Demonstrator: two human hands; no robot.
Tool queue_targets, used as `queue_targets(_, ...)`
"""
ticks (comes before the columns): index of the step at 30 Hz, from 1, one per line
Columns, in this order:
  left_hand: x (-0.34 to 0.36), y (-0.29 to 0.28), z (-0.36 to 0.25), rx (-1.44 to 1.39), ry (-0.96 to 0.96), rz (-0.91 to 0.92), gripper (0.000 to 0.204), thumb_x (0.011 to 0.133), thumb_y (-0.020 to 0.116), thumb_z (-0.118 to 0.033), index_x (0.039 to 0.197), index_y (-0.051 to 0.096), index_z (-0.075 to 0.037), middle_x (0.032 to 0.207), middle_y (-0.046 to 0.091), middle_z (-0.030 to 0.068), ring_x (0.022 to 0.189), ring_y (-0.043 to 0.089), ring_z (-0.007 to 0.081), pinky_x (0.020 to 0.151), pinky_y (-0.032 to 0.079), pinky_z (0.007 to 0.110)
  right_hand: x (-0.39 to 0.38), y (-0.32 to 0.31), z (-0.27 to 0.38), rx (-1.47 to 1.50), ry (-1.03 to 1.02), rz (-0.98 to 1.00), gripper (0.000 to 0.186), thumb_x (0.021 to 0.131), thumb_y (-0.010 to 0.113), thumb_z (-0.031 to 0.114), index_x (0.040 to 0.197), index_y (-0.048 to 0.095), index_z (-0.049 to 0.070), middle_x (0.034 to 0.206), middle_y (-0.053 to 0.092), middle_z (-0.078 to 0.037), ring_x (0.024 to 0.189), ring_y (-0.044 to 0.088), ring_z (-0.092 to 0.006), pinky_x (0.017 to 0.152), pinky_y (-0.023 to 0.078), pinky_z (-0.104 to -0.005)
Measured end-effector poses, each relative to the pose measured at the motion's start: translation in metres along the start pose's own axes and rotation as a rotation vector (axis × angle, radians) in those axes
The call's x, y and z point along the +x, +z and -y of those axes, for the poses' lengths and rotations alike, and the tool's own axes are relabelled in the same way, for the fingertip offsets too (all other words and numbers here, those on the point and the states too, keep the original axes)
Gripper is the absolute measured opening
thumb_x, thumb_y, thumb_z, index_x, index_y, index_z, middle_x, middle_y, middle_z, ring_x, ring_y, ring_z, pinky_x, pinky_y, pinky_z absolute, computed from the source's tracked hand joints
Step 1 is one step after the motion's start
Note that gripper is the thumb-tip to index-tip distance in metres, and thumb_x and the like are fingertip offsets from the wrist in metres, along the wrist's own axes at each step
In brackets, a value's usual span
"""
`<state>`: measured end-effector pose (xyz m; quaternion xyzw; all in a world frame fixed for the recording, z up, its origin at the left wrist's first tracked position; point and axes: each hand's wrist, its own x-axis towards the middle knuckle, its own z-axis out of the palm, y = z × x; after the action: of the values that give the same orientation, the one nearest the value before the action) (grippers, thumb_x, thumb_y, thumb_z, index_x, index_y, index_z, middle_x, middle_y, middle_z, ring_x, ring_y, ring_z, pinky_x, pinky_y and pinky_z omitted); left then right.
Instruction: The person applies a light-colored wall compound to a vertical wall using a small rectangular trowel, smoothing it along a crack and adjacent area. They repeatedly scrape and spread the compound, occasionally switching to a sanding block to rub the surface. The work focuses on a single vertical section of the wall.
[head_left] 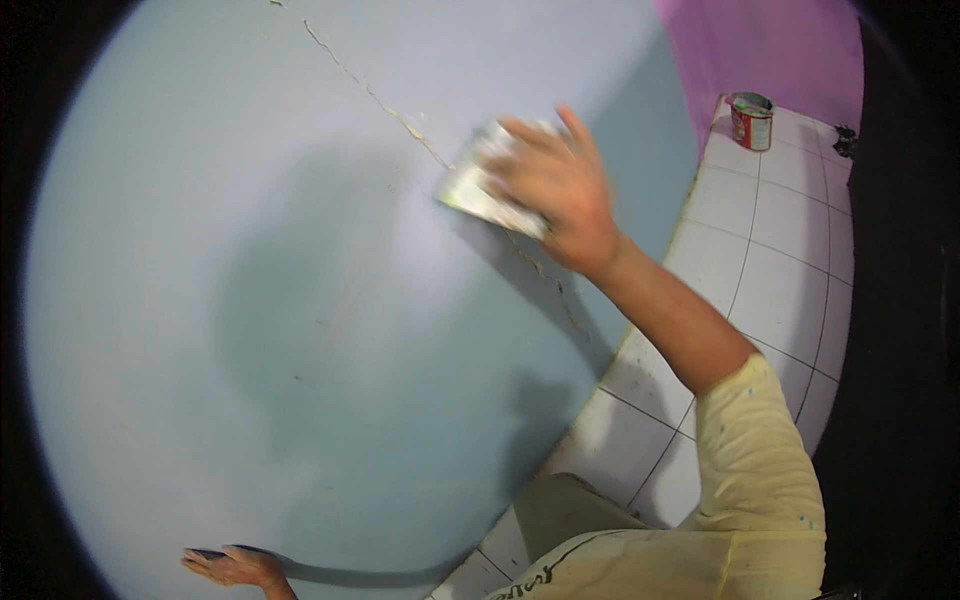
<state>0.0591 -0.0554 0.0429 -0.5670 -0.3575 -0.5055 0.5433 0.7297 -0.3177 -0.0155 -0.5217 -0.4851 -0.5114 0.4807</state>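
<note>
My right hand (555, 190) grips a flat, whitish putty scraper (487, 198) against the pale blue wall (330, 330). Motion blurs the hand and the scraper. A jagged crack (372, 95) runs diagonally down the wall, with cream-coloured material along it; it passes behind the scraper and reappears as a lower stretch (537, 266). Down at the lower left, my left hand (232, 567) rests on the wall with its fingers stretched out. A narrow dark patch lies along those fingers, and I cannot tell whether it is only shadow.
White floor tiles (785, 265) run along the wall's foot on the right. An open red-and-white tin (752, 122) stands there by the pink wall (780, 50), with a small dark lump (846, 141) beside it. My bent knee (570, 510) is close to the wall.
</note>
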Motion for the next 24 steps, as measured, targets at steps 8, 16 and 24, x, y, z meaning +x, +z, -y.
queue_targets(8, -0.006, -0.008, 0.003, -0.017, -0.051, -0.009, 0.081, 0.104, 0.031, -0.063, 0.158, 0.038, -0.003, 0.163, 0.034, 0.0263, 0.153, 0.028, 0.0441, 0.121, 0.025, 0.059, -0.008, 0.046, 0.006, 0.110, 0.130, -0.029, 0.021, 0.073, 0.073, 0.006, 0.092, 0.074, 0.015, 0.110, 0.075, -0.003, 0.119, 0.067, -0.0231, 0.112, 0.037, -0.0556)
queue_targets(16, -0.008, 0.009, 0.006, -0.008, -0.070, -0.032, 0.076, 0.104, 0.036, -0.060, 0.159, 0.038, -0.009, 0.164, 0.031, 0.0257, 0.153, 0.028, 0.0420, 0.121, 0.025, 0.059, -0.307, -0.022, 0.043, -0.096, 0.565, 1.076, 0.024, 0.073, 0.075, 0.006, 0.096, 0.074, 0.014, 0.110, 0.074, -0.009, 0.113, 0.068, -0.0277, 0.111, 0.039, -0.0574)
queue_targets(24, -0.005, -0.001, -0.002, 0.044, -0.087, 0.007, 0.086, 0.103, 0.026, -0.070, 0.159, 0.036, -0.005, 0.163, 0.034, 0.0248, 0.153, 0.028, 0.0427, 0.121, 0.025, 0.058, 0.046, -0.008, 0.045, 0.030, 0.096, -0.182, 0.022, 0.082, 0.079, 0.016, 0.103, 0.076, 0.008, 0.111, 0.076, -0.010, 0.110, 0.070, -0.0313, 0.101, 0.046, -0.0483)
